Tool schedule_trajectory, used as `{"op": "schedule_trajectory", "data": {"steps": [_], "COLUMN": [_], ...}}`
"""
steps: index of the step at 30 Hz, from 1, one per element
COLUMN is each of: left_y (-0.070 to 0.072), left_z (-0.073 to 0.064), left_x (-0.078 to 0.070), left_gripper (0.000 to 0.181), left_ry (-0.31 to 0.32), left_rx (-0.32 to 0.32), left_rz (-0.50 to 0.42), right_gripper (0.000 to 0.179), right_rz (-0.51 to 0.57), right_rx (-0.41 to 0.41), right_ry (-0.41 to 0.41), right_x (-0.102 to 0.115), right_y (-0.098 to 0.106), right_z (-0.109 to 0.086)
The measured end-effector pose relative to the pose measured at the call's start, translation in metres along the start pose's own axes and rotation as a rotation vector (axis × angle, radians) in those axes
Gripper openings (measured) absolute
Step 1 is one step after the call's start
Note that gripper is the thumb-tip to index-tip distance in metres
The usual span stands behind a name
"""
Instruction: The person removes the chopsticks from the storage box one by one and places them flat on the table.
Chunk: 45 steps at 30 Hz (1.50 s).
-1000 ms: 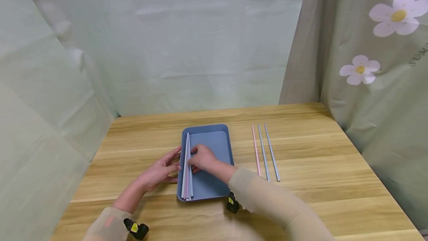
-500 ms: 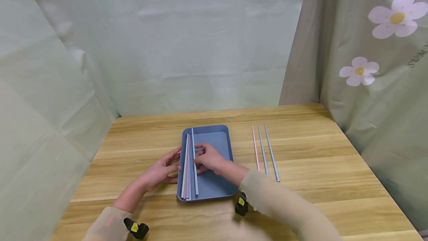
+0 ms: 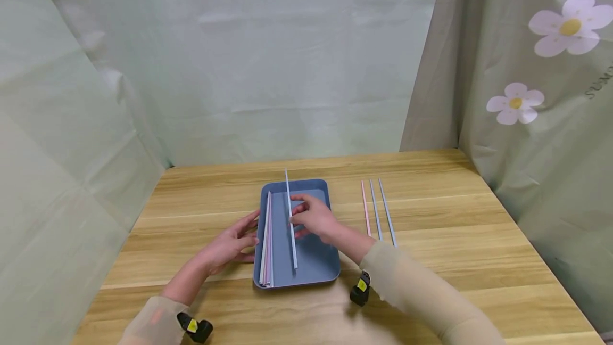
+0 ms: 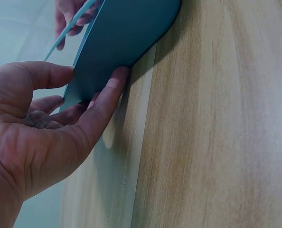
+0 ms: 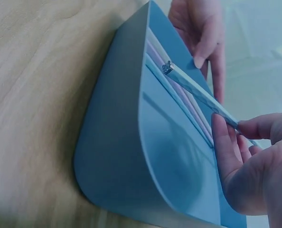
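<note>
My right hand [image 3: 316, 218] pinches a light blue chopstick [image 3: 293, 249] between thumb and fingers, above the blue-grey tray [image 3: 313, 265]. In the right wrist view the squared metal end of this chopstick [image 5: 193, 88] tilts up over the tray rim. Several pale and pinkish-purple chopsticks [image 3: 266, 249] lie lengthwise along the tray's left wall. From the left, my left hand [image 3: 233, 241] touches the tray's outer side. Its fairly straight fingers rest against the wall and the thumb reaches the rim, as the left wrist view [image 4: 60, 123] shows.
On the wooden table [image 3: 455, 238], right of the tray, one pink chopstick [image 3: 365, 206] and two blue chopsticks [image 3: 375, 206] lie side by side. My right sleeve passes over their near ends. Pale fabric [image 3: 297, 68] hangs behind and at both sides.
My right hand has taken the light blue chopstick from the bunch in the tray, lifted it and moved it rightward. The left hand and tray have stayed put.
</note>
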<state>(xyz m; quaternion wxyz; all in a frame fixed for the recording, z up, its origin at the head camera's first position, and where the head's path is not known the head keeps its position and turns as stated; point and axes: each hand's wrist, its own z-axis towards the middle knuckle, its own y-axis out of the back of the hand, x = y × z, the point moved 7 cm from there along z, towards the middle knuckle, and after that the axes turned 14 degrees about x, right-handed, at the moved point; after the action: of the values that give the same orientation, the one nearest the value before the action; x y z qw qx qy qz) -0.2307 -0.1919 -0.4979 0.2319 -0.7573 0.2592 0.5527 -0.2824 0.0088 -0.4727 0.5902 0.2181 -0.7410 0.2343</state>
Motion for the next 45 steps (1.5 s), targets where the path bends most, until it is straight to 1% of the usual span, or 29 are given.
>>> {"op": "schedule_trajectory", "data": {"steps": [9, 16, 22, 29, 40, 45], "left_y": [0.000, 0.000, -0.001, -0.001, 0.000, 0.001], "left_z": [0.000, 0.001, 0.002, 0.001, 0.001, 0.001], "left_x": [-0.001, 0.001, 0.002, 0.000, 0.002, 0.002], "left_gripper": [0.077, 0.077, 0.078, 0.077, 0.077, 0.077], "left_ry": [-0.005, 0.007, 0.009, 0.012, 0.025, 0.019], "left_rx": [-0.001, -0.010, -0.011, -0.012, -0.017, -0.015], "left_rz": [0.003, -0.006, 0.002, 0.008, 0.014, 0.016], "right_gripper": [0.062, 0.061, 0.063, 0.067, 0.067, 0.069], "right_rz": [-0.011, -0.020, -0.009, -0.027, -0.077, -0.092], "right_rx": [0.007, -0.012, -0.051, -0.098, -0.124, -0.158], "right_ry": [0.039, 0.060, 0.067, 0.058, 0.033, 0.017], "right_x": [0.013, 0.018, 0.022, 0.029, 0.028, 0.025], "right_y": [0.014, 0.032, 0.055, 0.081, 0.122, 0.147], "right_z": [-0.011, -0.022, -0.034, -0.054, -0.076, -0.091]}}
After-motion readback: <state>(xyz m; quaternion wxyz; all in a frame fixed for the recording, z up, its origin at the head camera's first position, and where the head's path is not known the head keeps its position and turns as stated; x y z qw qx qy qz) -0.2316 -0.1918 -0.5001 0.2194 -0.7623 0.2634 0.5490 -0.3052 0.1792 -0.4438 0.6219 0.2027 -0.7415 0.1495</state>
